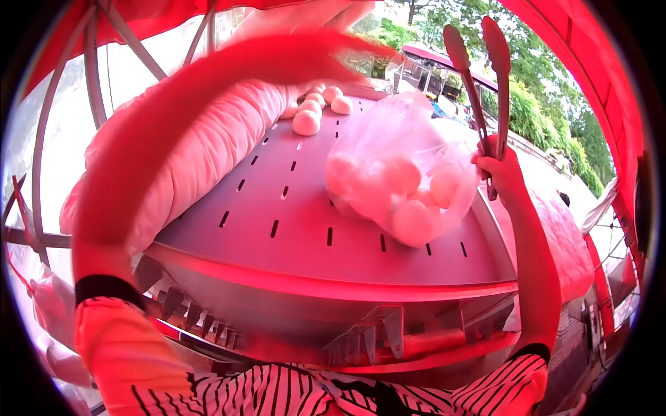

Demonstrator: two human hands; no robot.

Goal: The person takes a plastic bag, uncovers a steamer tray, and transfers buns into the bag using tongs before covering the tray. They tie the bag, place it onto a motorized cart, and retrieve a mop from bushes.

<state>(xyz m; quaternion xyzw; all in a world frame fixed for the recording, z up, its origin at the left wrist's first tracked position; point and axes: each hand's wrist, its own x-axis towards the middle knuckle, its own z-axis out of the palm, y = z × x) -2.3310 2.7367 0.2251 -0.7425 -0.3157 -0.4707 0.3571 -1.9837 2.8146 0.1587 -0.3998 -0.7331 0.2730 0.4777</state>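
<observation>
My right hand (504, 173) grips a pair of metal tongs (503, 90), which point upward with their tips apart. My left hand (326, 57) reaches across the far side, blurred by motion, with its fingers stretched out and nothing visible in them. Between my arms a clear plastic bag (444, 149) holds several round pale balls that look like buns (413, 222); it rests on a slotted metal surface (312, 256). More of these round buns (306, 123) sit loose near the back left of that surface, below my left hand.
A long padded cloth roll (208, 149) lies along the left edge. Another cloth (555, 232) hangs at the right, beyond my forearm. A red canopy (590, 62) on metal poles surrounds the stand. Brackets (388, 329) line the front below the surface.
</observation>
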